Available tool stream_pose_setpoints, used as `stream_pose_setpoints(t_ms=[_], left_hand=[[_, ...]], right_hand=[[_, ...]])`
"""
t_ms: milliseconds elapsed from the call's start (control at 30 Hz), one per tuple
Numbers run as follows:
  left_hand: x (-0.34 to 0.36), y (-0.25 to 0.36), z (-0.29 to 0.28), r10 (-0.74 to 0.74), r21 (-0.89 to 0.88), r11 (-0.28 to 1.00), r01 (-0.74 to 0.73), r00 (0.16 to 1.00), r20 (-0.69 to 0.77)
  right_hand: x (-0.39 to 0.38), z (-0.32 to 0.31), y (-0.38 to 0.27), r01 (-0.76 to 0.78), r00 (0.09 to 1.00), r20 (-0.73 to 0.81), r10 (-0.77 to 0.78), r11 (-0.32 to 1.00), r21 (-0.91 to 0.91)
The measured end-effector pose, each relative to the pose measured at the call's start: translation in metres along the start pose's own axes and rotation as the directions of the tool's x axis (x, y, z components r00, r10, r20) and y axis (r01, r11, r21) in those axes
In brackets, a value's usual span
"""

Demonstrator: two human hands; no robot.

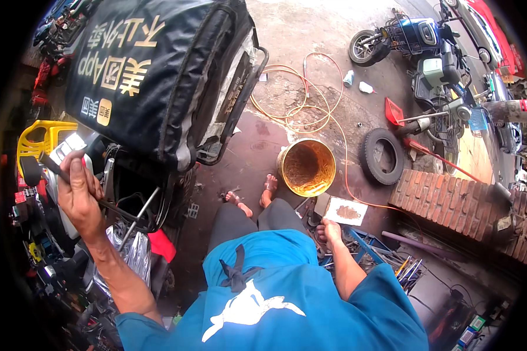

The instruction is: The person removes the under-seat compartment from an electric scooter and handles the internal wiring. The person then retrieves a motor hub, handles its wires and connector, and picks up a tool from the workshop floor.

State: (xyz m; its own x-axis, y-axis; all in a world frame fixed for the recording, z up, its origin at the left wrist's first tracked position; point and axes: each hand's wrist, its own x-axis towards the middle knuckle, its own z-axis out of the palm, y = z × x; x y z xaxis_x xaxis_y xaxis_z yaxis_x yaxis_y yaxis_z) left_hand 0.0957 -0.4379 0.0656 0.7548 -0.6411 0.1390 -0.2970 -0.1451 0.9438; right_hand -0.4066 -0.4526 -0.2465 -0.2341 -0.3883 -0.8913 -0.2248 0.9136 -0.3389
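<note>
My left hand point(79, 190) is closed around a black bar-like handle point(44, 168) on the scooter point(70, 234) at the left. The bar runs down to the right toward a thin metal rod point(140, 213). Over the scooter's rear sits a big black delivery box point(158, 70) with yellow lettering. My right hand point(332, 231) reaches down at my right side into a blue crate of hand tools point(380, 257). Its fingers are hidden among the tools, so its grip is unclear. My bare feet point(255, 196) stand on wet concrete.
A yellow bucket point(307, 167) of brown water stands in front of my feet, with a small white tray point(345, 212) beside it. An orange hose point(304, 99), a loose tyre point(382, 155), a brick ledge point(457, 202) and parked scooters point(433, 52) lie beyond.
</note>
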Motion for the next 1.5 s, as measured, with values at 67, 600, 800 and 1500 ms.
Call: stream_pose_setpoints(t_ms=[67,600,800,1500], left_hand=[[0.023,0.012,0.025,0.100,0.262,0.957,-0.123,0.990,0.098],[0.060,-0.029,0.108,0.338,0.498,0.693,-0.522,0.845,0.415],[0.060,-0.032,0.109,0.497,0.421,0.661,-0.622,0.782,0.375],[0.038,-0.010,0.140,0.144,0.634,0.757,-0.154,0.987,0.068]], right_hand=[[0.001,-0.007,-0.017,0.062,0.998,-0.026,-0.061,0.998,0.023],[-0.048,-0.006,0.175,-0.238,0.916,-0.199,0.348,0.871,0.430],[-0.038,-0.007,0.127,-0.199,0.924,-0.206,0.322,0.865,0.460],[0.076,-0.029,-0.061,-0.012,0.972,-0.196,0.127,0.865,0.502]])
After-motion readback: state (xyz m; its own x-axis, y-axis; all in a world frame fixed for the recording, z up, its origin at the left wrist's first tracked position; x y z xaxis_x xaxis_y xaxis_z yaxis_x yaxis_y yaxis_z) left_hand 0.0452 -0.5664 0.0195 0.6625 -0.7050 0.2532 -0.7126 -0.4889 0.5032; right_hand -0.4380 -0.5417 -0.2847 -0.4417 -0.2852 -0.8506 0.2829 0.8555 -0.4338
